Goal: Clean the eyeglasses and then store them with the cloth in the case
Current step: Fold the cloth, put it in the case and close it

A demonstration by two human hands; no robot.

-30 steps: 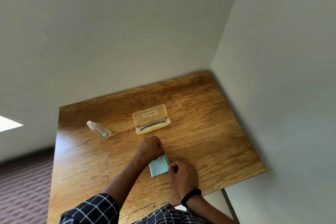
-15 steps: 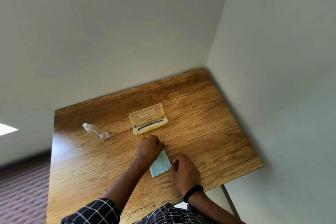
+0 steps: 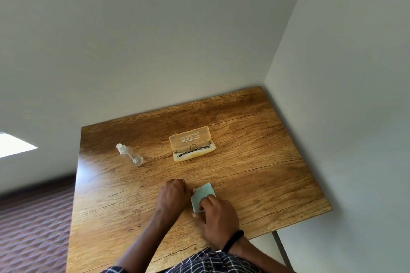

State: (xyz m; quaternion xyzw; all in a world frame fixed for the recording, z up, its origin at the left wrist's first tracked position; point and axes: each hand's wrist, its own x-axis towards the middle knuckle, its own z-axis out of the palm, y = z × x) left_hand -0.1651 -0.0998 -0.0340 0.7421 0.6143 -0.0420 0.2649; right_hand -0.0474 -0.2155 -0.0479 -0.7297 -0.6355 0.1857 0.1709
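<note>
On the near part of the table [image 3: 266,162], the right hand [image 3: 216,215] pinches the folded blue cloth [image 3: 203,194]. The left hand [image 3: 172,195] curls at its left edge, grip unclear. The eyeglasses [image 3: 192,147] lie in the open case [image 3: 190,137] beyond.

Case [image 3: 189,137] txt unreadable; cloth [image 3: 203,194] partly under right hand [image 3: 218,217].

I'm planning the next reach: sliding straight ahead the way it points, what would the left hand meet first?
Most likely the open beige plastic eyeglass case, thin metal-framed eyeglasses lying inside; only bare wooden table lies between it and the left hand. Depth is uncertain.
</note>
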